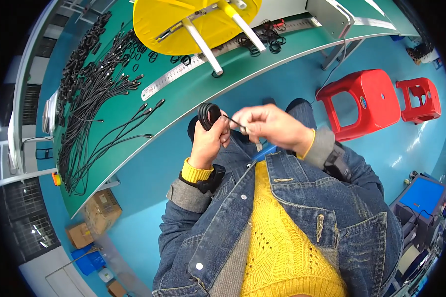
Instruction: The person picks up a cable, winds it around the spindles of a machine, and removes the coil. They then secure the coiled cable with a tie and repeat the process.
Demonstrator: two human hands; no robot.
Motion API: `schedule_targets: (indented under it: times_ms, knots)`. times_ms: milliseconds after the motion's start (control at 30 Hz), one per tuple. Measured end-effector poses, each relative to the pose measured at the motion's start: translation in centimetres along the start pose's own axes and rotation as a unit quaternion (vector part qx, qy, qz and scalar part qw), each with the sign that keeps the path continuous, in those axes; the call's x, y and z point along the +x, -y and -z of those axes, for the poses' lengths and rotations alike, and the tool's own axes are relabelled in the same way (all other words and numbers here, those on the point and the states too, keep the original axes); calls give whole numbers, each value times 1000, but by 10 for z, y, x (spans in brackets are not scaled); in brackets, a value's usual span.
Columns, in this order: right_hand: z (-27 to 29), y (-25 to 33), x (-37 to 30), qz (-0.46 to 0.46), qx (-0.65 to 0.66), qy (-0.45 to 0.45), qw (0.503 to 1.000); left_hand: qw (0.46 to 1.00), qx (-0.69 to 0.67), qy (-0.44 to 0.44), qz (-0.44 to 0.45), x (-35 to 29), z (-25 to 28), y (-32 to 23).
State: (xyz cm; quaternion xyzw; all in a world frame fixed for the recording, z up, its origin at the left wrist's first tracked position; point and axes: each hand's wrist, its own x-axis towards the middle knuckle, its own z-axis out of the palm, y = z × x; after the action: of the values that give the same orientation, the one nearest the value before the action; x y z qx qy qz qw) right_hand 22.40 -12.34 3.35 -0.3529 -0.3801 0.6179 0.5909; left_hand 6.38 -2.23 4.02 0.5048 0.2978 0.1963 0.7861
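My left hand (207, 142) is closed round a small coil of black cable (206, 117), held upright in front of the table's near edge. Beside it, my right hand (271, 124) pinches the cable's free end, which runs out from the coil between the two hands. Both hands are above my lap. On the green table (173, 110) to the left lies a big bundle of loose black cables (96, 99), several with their plugs pointing toward me.
A yellow disc (168, 17) with white pegs stands at the table's far side. A steel ruler (171, 79) and small black rings (270, 37) lie by it. Red stools (371, 99) stand on the blue floor at right; cardboard boxes (101, 210) sit below the table at left.
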Motion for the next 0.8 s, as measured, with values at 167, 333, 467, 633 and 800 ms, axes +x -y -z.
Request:
schedule_targets:
  times_ms: [167,333,467,633,800]
  knots:
    - [-1,-7,-19,-69,127,13,989,996,38,73,36,1,3,4]
    - [10,32,-17,-87,-97,-42,991,975,136,145,98,-5,-11,1]
    - [16,39,-5,53,-380,-3,923,964,167,158,131,-6,-17,3]
    - [10,14,11,199,-538,87,814,946,243,170,131,-3,-13,3]
    - [20,-14,1,-167,-25,-3,986,977,85,131,142,-11,-11,-10]
